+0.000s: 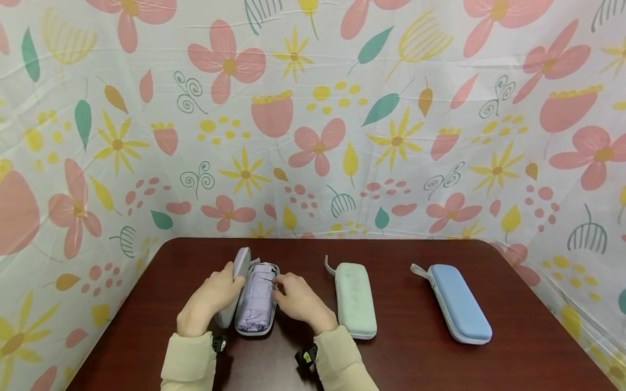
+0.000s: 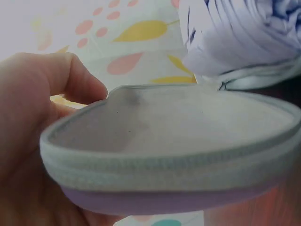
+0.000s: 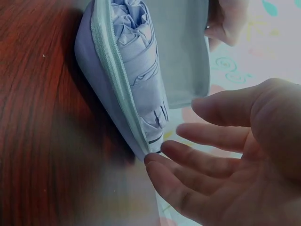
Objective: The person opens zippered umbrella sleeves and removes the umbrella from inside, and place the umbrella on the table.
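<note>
A lilac zip case [image 1: 254, 333] lies unzipped on the table, its lid [image 2: 164, 172] standing up on the left side. Inside the base sits a folded lilac umbrella [image 1: 258, 301], its pleated cloth bundled tightly. My left hand [image 1: 210, 297] holds the lid, with the thumb at the rim and the other fingers mostly hidden behind it. On the opposite side, my right hand [image 1: 302, 300] has its fingers loosely spread, the fingertips [image 3: 153, 159] right at the zipped edge near one end of the umbrella.
A pale green case [image 1: 356, 301] with a wrist loop lies just right of my right forearm. Farther right is a blue case [image 1: 459, 304], also with a loop. Behind the dark wooden table [image 1: 406, 358] hangs a flower-patterned cloth [image 1: 318, 179].
</note>
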Motion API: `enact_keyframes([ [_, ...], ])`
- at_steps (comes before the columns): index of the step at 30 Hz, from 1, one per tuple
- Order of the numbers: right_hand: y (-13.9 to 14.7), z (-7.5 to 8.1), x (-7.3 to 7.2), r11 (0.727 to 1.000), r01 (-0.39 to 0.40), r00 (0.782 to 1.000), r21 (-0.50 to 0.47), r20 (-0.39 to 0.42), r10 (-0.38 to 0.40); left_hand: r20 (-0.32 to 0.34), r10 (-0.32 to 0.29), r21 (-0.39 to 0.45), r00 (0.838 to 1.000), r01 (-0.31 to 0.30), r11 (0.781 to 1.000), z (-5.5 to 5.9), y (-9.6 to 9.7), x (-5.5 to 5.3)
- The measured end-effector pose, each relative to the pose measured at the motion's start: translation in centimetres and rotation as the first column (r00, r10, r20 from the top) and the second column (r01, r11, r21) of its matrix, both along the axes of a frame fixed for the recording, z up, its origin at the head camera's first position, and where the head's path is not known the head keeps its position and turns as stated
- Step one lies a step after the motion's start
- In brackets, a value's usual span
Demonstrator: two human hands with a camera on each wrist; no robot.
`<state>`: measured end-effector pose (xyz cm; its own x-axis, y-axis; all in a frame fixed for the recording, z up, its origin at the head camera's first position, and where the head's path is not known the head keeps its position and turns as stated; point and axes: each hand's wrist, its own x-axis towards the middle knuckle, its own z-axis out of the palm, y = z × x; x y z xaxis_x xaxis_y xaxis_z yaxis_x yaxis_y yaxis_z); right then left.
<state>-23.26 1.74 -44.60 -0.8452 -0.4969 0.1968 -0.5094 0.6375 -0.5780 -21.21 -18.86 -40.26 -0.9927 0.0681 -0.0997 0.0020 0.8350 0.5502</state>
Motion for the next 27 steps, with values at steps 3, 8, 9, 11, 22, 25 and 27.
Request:
enact_keyframes([
  [3,-0.2,0.0,0.1,1.0,0.019,1.0,-0.009,-0.003,-0.019,-0.003,0.003,-0.004,1.0,-0.003,1.0,-0.1,-0.5,0.0],
  [8,-0.7,-0.2,0.2,0.998,0.047,0.999,-0.029,-0.003,-0.047,-0.027,0.026,-0.026,0.999,-0.026,0.999,-0.2,-1.4,0.0],
  [9,-0.9,-0.2,0.3,0.998,0.054,0.999,-0.034,-0.002,-0.054,-0.03,0.031,-0.032,0.999,-0.032,0.999,-0.3,-1.5,0.0],
  [11,-1.2,-0.3,0.4,0.997,0.063,0.998,-0.04,-0.008,-0.063,-0.033,0.035,-0.041,0.999,-0.037,0.998,-0.4,-1.8,-0.1],
  [22,-2.8,-0.4,1.1,0.995,0.098,0.995,-0.031,0.022,-0.097,0.015,0.035,-0.038,0.999,-0.035,0.999,-0.9,-3.0,-0.3],
  [25,-3.1,-0.5,1.2,0.995,0.103,0.993,-0.014,0.066,-0.102,0.032,0.042,-0.031,0.999,-0.041,0.999,-1.1,-3.3,-0.4],
  [27,-3.2,-0.7,1.4,0.994,0.108,0.989,0.0,0.1,-0.107,0.042,0.047,-0.026,0.998,-0.046,0.999,-1.2,-3.4,-0.5],
])
